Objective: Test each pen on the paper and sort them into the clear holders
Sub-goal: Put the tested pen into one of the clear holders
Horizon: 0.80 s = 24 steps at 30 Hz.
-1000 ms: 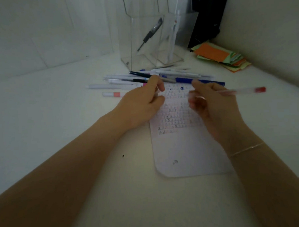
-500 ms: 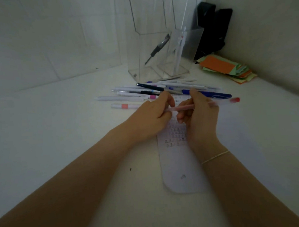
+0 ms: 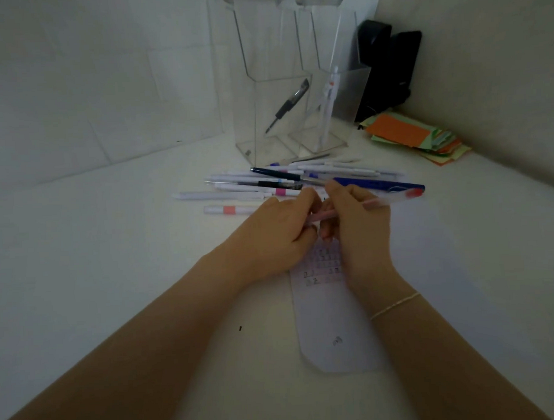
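paper [image 3: 335, 340]: lower centre of the frame, flat on the white table [image 3: 112, 255], rows of test marks near its upper end, partly under the hands.
left hand [image 3: 280, 232]: centre frame, fingers curled at the near end of the pen; whether it pinches the tip or a cap i cannot tell.
right hand [image 3: 355, 219]: just right of the left, fingers and thumb curled round the barrel.
red pen [image 3: 392, 199]: held above the paper's upper end; long axis runs from centre up to the right, red end to the right, the other end hidden between the hands.
risk: the pen could slip from the two-handed hold into the loose pens [image 3: 268, 184] just beyond, mixing tested with untested.
clear holders [image 3: 297, 113]: upper centre, one pen leaning in each.
sticky notes [image 3: 415, 134]: upper right.
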### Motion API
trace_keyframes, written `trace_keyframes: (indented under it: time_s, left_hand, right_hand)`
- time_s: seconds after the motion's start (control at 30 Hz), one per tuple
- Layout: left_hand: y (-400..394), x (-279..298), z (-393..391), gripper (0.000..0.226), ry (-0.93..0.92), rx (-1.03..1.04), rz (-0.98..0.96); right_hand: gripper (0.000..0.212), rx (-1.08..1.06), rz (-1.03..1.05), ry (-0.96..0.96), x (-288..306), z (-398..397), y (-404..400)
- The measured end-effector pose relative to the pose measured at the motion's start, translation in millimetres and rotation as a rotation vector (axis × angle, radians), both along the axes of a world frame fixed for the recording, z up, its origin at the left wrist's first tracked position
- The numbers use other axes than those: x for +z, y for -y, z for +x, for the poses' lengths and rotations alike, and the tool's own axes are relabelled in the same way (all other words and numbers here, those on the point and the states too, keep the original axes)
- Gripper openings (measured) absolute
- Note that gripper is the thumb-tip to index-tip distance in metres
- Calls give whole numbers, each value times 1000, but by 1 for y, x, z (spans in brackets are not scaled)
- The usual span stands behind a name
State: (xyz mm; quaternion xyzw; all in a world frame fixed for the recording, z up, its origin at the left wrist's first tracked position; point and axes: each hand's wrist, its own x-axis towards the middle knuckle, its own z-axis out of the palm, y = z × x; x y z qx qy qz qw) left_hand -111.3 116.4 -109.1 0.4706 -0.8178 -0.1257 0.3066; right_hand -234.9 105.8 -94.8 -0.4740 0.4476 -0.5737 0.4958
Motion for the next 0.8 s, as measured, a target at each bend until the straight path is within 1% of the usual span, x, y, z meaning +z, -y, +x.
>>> trace_keyframes:
  time_s: [0.07,0.13,0.2,0.27,0.33,0.4,0.47,0.5,0.57,0.63,0.7,0.8]
  left_hand:
    - [0,0,0,3,-3,16,-39]
    - [0,0,0,4,-38,56,-30]
    - [-1,1,-2,12,-156,78,59]
    - [-2,5,-3,12,-338,73,188]
    - [-3,9,-4,20,-465,107,268]
    - [-2,10,-4,27,-441,169,286]
    - [-3,9,-5,33,-342,221,259]
    - [-4,8,-6,33,-319,235,242]
    - [-5,7,-8,33,-345,246,240]
    - [-6,7,-10,34,-436,269,263]
    - [-7,8,-12,36,-504,288,258]
    - [-10,11,-13,38,-504,290,217]
  right_hand:
    - [30,9,-10,-60,0,0,1]
    - [29,29,-22,-97,0,-1,2]
    - [27,49,-27,-124,0,-1,2]
    - [27,74,-39,-160,2,-1,2]
    - [27,104,-31,-159,7,-2,1]
    - [33,57,-7,-42,14,-5,1]
    - [39,-66,-19,124,17,-10,4]
    - [42,-110,-46,140,17,-11,5]
    - [43,-141,-84,72,15,-11,6]
    - [43,-137,-102,2,11,-8,7]
    - [43,-126,-119,-21,10,-6,6]
    - [40,-114,-127,-8,11,-5,5]
